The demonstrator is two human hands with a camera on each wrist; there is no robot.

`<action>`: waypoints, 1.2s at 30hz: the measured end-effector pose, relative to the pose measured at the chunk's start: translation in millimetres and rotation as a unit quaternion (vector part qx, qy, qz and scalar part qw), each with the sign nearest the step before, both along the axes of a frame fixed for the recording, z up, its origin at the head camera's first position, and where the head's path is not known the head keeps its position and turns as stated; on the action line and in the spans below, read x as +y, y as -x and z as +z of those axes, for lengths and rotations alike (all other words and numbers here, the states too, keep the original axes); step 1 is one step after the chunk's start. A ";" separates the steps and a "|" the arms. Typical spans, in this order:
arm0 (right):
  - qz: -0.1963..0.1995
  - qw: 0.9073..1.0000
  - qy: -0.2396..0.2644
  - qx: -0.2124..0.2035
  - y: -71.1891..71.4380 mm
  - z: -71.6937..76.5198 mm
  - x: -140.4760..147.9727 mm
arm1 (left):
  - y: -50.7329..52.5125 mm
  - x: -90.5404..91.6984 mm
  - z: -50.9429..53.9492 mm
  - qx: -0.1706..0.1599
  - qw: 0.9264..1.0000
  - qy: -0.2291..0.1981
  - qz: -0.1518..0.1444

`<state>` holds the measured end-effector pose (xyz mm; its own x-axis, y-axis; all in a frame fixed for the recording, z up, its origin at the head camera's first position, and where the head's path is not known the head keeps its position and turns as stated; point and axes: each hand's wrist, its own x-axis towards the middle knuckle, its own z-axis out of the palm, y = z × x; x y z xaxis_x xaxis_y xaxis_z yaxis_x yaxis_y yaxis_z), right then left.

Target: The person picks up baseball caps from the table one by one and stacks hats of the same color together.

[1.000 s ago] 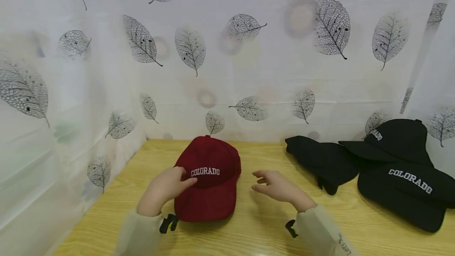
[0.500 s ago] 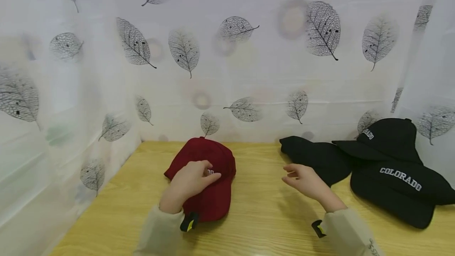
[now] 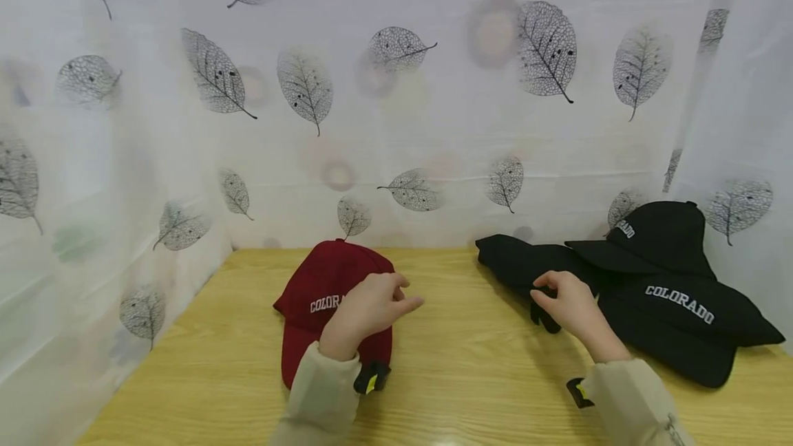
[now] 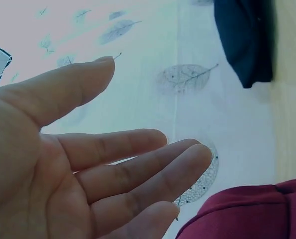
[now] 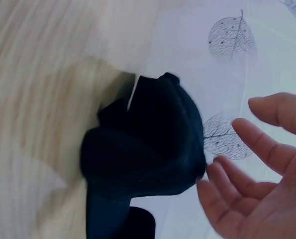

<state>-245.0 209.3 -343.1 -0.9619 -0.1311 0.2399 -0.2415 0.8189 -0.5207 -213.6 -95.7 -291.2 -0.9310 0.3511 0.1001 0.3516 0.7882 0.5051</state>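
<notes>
A dark red cap (image 3: pixel 328 277) lettered COLORADO rests on the wooden table at the left, its brim toward me. Over its right side hovers my left hand (image 3: pixel 372 305), fingers loosely bent and holding nothing; in the left wrist view the palm (image 4: pixel 33 164) is bare. My right hand (image 3: pixel 573 305) is above the nearest black cap (image 3: pixel 520 263), which lies on its side, partly hidden. Seen from the right wrist, the relaxed fingers (image 5: pixel 267 149) are beside that black cap (image 5: pixel 148 144); whether they touch it I cannot tell.
Two more black caps overlap at the right: one upper cap (image 3: pixel 665 236) leans on a lower cap (image 3: pixel 675 322) lettered COLORADO. A white leaf-print curtain (image 3: pixel 396 122) hangs behind and at the left of the wooden table (image 3: pixel 452 363).
Both hands have moved right. My left hand has come off the red cap's left side and crossed over its front; my right hand has reached the nearest black cap. The view has turned slightly right.
</notes>
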 end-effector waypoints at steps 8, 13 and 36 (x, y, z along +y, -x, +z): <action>-0.007 0.998 -0.038 -0.052 7.4 -7.1 7.2 | 1.0 -1.1 -4.3 0.003 1.000 0.010 -0.011; 0.009 0.993 -0.060 -0.102 8.8 -10.6 7.5 | 4.1 -2.4 -8.4 -0.002 1.000 0.006 -0.012; 0.082 0.994 -0.002 -0.070 -14.1 10.2 -31.9 | 10.8 20.9 -28.0 -0.017 0.997 -0.073 -0.029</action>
